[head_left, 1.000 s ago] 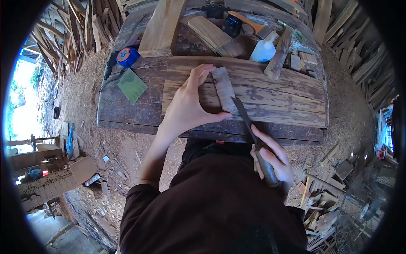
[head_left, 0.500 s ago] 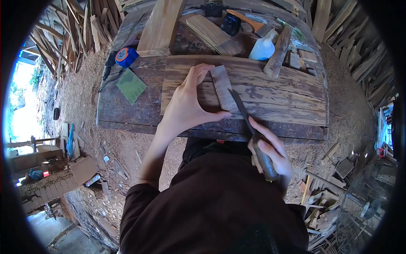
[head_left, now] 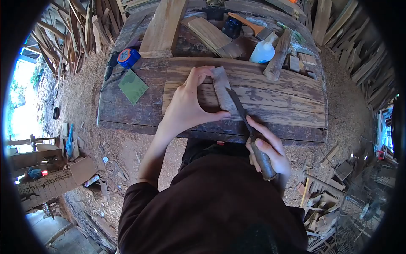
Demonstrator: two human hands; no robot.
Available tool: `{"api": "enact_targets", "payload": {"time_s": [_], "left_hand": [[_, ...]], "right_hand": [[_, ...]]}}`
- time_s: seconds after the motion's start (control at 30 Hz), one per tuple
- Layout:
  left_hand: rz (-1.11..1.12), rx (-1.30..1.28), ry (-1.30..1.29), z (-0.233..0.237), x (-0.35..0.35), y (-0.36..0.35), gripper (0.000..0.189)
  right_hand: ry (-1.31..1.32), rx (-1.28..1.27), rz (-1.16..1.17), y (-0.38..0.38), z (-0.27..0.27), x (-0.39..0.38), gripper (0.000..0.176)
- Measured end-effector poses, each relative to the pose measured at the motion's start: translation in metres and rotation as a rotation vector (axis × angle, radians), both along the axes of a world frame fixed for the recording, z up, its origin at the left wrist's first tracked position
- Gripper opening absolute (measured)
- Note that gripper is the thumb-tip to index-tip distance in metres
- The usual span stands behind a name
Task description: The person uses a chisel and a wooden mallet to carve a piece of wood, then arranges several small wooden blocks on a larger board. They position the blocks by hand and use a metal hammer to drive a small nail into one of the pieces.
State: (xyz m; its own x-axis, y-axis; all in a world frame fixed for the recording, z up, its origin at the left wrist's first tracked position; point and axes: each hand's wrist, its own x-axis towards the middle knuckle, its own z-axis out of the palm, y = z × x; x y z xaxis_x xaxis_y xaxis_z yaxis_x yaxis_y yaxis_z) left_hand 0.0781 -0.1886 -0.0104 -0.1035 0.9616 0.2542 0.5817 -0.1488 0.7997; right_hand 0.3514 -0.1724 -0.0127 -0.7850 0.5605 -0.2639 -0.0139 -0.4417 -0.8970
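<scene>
My left hand spans a small, flat, greyish wooden block, with the fingertips at its far end and the thumb at its near end. The block lies on a wide wooden board with dark streaky grain. In my right hand is a knife with a narrow dark blade and a thick wooden handle, fingers wrapped around it. Its blade points away from me, and the tip lies against or just over the block's right edge; actual contact is hard to make out.
Left of the board are a blue tape measure and green sandpaper. Behind it lie planks, a dark jar, a brush, a white bottle and a wooden stick. Scrap wood surrounds the worn bench.
The knife and my right hand have shifted slightly left, bringing the blade tip a little further over the block's edge. My left hand keeps its grip. The whole view has moved slightly.
</scene>
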Motion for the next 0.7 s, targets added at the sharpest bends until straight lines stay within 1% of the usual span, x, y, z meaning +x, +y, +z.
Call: {"api": "enact_targets", "payload": {"time_s": [0.03, 0.07, 0.17, 0.23, 0.33, 0.4, 0.43, 0.5, 0.7], "left_hand": [[-0.007, 0.012, 0.003, -0.001, -0.001, 0.001, 0.089], [-0.012, 0.023, 0.009, -0.001, -0.002, 0.0, 0.09], [0.003, 0.036, 0.005, -0.002, -0.001, -0.001, 0.091], [-0.002, 0.055, 0.015, -0.004, -0.002, -0.001, 0.091], [-0.007, 0.045, 0.024, -0.004, -0.002, 0.0, 0.09], [0.001, 0.023, 0.022, -0.006, -0.001, -0.002, 0.088], [-0.006, 0.046, 0.024, -0.009, -0.001, -0.001, 0.088], [-0.015, 0.078, 0.029, -0.01, 0.0, 0.0, 0.088], [-0.017, 0.067, 0.084, -0.011, 0.0, 0.002, 0.087]], "right_hand": [[0.004, -0.02, -0.003, 0.001, 0.0, -0.002, 0.051], [-0.056, 0.001, -0.023, -0.003, 0.004, -0.002, 0.051], [-0.044, 0.004, -0.025, -0.011, 0.004, 0.009, 0.051], [-0.04, 0.035, -0.013, -0.01, 0.005, 0.002, 0.051], [-0.029, 0.074, -0.08, -0.012, -0.007, -0.009, 0.051], [-0.069, 0.181, -0.116, -0.015, -0.014, -0.009, 0.05], [-0.066, 0.186, -0.119, -0.017, -0.013, -0.01, 0.05], [-0.02, 0.101, -0.14, -0.02, -0.01, -0.011, 0.05], [-0.078, 0.202, -0.208, -0.028, -0.014, -0.018, 0.051]]}}
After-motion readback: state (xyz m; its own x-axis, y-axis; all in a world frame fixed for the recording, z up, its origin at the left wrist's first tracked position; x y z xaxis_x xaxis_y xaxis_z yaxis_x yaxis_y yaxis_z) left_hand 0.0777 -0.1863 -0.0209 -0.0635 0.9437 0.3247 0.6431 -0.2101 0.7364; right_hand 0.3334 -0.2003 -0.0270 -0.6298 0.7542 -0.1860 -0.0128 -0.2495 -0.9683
